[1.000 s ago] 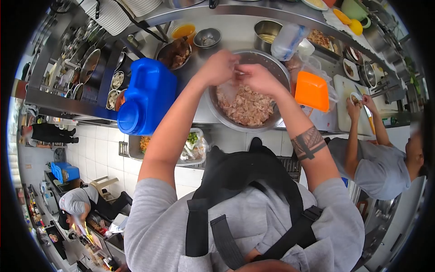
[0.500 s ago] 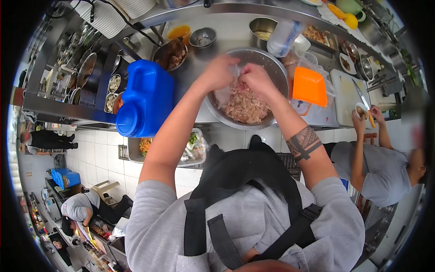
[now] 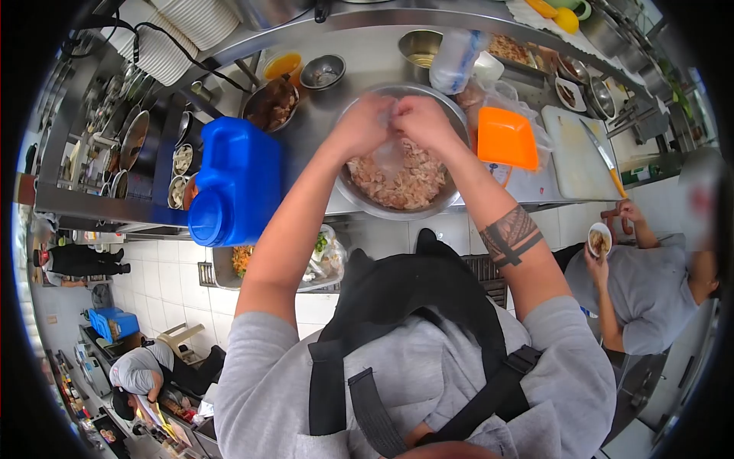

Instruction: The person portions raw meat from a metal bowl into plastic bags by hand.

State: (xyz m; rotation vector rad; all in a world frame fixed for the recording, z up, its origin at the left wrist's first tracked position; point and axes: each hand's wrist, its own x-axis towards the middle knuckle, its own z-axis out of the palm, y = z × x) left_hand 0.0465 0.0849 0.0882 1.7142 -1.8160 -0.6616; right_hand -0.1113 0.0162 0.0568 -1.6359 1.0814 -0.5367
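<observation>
A large metal bowl (image 3: 457, 115) holds chopped pale meat (image 3: 405, 182). Over its far half, my left hand (image 3: 365, 126) and my right hand (image 3: 423, 121) meet with fingers drawn together. Between them hangs a clear plastic bag (image 3: 390, 155), its lower part just above the meat; both hands grip its upper edge. Left of the bowl stands a blue jug (image 3: 243, 180). An orange tray (image 3: 507, 138) lies to the right, against crumpled clear plastic. Behind the bowl are a metal pot (image 3: 420, 55) and a clear plastic pack (image 3: 457, 63).
Small bowls (image 3: 323, 72) sit at the back left. A cutting board (image 3: 575, 157) with a knife (image 3: 604, 159) lies on the right. One person (image 3: 650, 279) holds a small bowl there; another (image 3: 141, 367) bends at the lower left. A steel shelf (image 3: 367, 18) crosses above the counter.
My hands have drawn closer together, still on the plastic bag. The whole counter has shifted left in view. The person on the right has moved the small bowl away from the cutting board.
</observation>
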